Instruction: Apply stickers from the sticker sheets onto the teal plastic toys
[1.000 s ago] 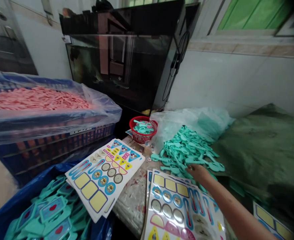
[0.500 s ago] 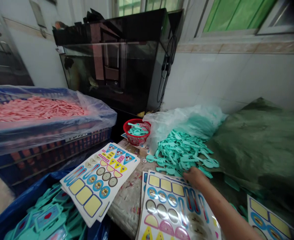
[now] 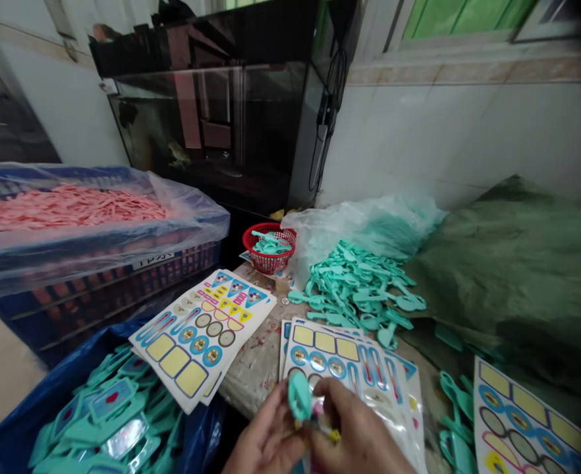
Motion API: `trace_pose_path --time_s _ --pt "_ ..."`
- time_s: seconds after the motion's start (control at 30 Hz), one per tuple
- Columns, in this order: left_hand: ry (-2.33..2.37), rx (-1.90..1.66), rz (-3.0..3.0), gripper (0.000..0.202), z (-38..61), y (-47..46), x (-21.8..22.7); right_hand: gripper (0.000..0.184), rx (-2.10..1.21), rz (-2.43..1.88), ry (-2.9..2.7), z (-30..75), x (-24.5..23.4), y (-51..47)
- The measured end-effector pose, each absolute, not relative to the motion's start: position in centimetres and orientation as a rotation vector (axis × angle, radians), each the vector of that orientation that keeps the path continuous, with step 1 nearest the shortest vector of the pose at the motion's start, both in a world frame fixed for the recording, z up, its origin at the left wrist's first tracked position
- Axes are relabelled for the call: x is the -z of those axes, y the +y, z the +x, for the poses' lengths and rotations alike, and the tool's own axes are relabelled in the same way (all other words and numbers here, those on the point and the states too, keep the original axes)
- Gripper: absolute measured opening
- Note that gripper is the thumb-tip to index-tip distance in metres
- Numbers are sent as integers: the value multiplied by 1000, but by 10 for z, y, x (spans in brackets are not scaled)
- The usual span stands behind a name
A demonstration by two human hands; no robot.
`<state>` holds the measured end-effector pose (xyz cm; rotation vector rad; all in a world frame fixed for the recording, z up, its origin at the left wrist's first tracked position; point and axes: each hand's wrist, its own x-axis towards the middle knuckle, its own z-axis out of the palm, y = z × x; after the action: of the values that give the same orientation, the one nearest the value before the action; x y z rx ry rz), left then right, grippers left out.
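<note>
The teal plastic piece (image 3: 300, 396) sits low in my view, a little left of centre, held just above the sticker sheets. The left hand (image 3: 265, 431) is closed on it, and the right hand (image 3: 359, 428) is clenched just beside it, gripping a small pink-and-yellow part (image 3: 327, 426) against the teal piece. That part is blurred and half hidden by the fingers, so I cannot make out its shape.

Taking the hands as my centre, a stack of printed sticker sheets (image 3: 350, 359) lies at 12 o'clock on the desk (image 3: 255, 378), nearly touching the hands. Beyond it, a heap of loose teal plastic pieces (image 3: 354, 289) spreads in front of a clear plastic bag (image 3: 354, 227). At 11 o'clock, a red plastic basket (image 3: 269, 249) holds more teal pieces.

Another sticker sheet stack (image 3: 201, 329) lies at 10 o'clock. At 9 o'clock, a blue bag (image 3: 68, 375) holds teal tags (image 3: 107, 401). Farther out at 10 o'clock, a plastic-covered crate (image 3: 103, 289) holds pink pieces (image 3: 68, 207), with a fish tank (image 3: 206, 112) behind it. A green sack (image 3: 512, 263) sits at 2 o'clock, and a single sticker sheet (image 3: 527, 421) lies at 3 o'clock.
</note>
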<state>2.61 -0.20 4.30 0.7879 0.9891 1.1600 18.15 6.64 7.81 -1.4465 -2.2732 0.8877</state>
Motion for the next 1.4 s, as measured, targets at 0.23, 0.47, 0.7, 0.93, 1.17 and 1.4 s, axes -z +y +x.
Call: trace_pose_path --time_s 0.23,0.47,0.7,0.93,1.17,1.4 --pt "1047 -1117 504 54 31 -7 -44 28 -1384 -1361 -1854 193 -63 39" --pt "1043 -1144 469 38 25 -12 -42 36 -913 -1445 -2101 239 -63 69" --pt "970 -1099 484 37 27 -13 -44 21 -599 -1509 -2276 233 -39 77" --pt "944 -1139 361 33 40 5 -25 21 -607 -1479 -2333 232 -30 85" --pt "962 -1139 353 32 39 8 -17 18 -674 -1533 -2303 229 -29 91" --pt "960 -1122 348 31 38 8 -21 21 -663 -1518 -2287 227 -30 90"
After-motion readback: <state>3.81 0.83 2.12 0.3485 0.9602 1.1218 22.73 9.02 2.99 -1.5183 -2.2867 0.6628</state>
